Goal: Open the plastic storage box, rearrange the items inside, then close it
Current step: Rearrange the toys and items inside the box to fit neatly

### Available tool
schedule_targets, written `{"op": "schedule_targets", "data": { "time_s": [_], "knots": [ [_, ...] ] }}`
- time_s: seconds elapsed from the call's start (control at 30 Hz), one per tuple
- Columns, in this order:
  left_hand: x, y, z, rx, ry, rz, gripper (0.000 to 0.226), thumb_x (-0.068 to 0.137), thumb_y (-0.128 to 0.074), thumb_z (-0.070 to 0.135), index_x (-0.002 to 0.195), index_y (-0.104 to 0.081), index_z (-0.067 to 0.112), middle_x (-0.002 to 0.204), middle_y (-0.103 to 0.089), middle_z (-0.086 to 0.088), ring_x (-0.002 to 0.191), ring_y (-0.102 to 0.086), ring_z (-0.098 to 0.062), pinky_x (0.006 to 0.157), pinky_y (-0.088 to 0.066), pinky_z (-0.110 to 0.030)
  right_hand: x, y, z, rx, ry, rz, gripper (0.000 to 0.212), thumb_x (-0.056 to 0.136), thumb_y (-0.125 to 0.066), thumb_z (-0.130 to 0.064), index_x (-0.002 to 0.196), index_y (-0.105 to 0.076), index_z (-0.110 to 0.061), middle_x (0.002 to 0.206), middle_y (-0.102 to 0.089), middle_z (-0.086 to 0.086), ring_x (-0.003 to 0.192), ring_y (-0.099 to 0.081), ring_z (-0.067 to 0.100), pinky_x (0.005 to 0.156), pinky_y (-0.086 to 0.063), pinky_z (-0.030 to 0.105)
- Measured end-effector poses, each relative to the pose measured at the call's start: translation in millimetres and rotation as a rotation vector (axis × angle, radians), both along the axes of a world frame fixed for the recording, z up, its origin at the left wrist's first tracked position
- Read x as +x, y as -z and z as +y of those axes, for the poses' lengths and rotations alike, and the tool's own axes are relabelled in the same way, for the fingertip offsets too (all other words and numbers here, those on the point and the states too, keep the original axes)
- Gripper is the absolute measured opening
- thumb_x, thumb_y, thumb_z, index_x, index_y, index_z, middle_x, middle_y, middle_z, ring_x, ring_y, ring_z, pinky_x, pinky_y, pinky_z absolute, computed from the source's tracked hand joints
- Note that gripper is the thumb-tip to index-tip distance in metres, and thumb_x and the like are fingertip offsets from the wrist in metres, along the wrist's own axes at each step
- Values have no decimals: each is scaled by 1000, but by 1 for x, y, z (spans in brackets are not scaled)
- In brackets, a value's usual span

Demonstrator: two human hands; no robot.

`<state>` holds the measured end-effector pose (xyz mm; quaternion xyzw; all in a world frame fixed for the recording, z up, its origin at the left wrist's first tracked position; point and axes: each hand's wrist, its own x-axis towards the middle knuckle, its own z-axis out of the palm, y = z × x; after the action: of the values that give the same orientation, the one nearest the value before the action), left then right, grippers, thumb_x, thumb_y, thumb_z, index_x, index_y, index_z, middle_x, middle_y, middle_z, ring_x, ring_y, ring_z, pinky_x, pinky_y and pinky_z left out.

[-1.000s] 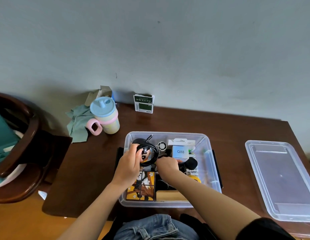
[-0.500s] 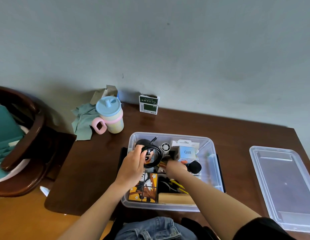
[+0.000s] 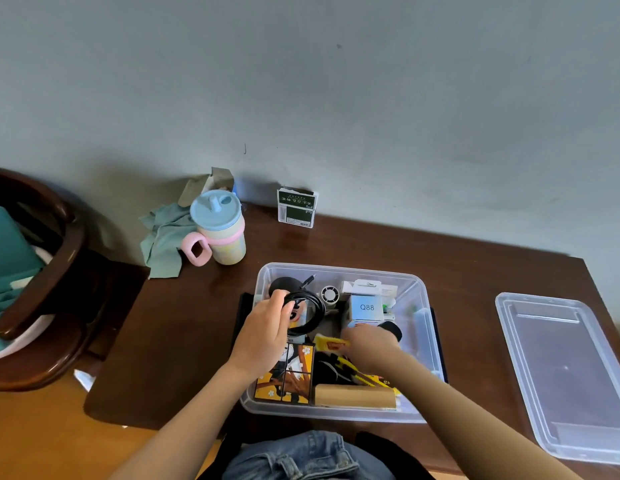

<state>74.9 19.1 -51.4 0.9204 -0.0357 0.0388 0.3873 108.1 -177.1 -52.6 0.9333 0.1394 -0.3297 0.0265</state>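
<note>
The clear plastic storage box stands open on the brown table, full of small items. Its lid lies flat to the right. My left hand holds a coiled black cable above the box's left half. My right hand pinches a small yellow and orange packet in the middle of the box. Inside also lie a white Q88 box, an orange picture-block puzzle, a wooden block and a black round object.
A pastel cup with a blue lid and pink handle stands at the back left beside a green cloth. A small green and white carton leans at the wall. A dark wooden chair is left of the table.
My right hand has drawn back toward the box's middle and lifted out a yellow and orange packet. My left hand keeps the black cable in about the same place.
</note>
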Motion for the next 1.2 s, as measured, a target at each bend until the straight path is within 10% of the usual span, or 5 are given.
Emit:
{"op": "schedule_targets", "data": {
  "time_s": [0.33,1.2],
  "knots": [
    [1,1,0,34,30,10,27,101,-36,23,116,-53,9,79,-54,2,74,-49,-12,65,-41,-25,-13,-29,-32,97,91,23,28,93,-42,-23,97,-68,-13,95,-66,6,83,-60,24,65,-47,29],
    [3,5,-1,153,31,-6,27,101,-32,33,103,-54,18,75,-50,10,75,-46,-8,56,-28,-16,24,46,33,212,211,302,57,87,-54,-13,137,-30,-2,128,-51,19,115,-52,32,96,-47,38]
  ]
}}
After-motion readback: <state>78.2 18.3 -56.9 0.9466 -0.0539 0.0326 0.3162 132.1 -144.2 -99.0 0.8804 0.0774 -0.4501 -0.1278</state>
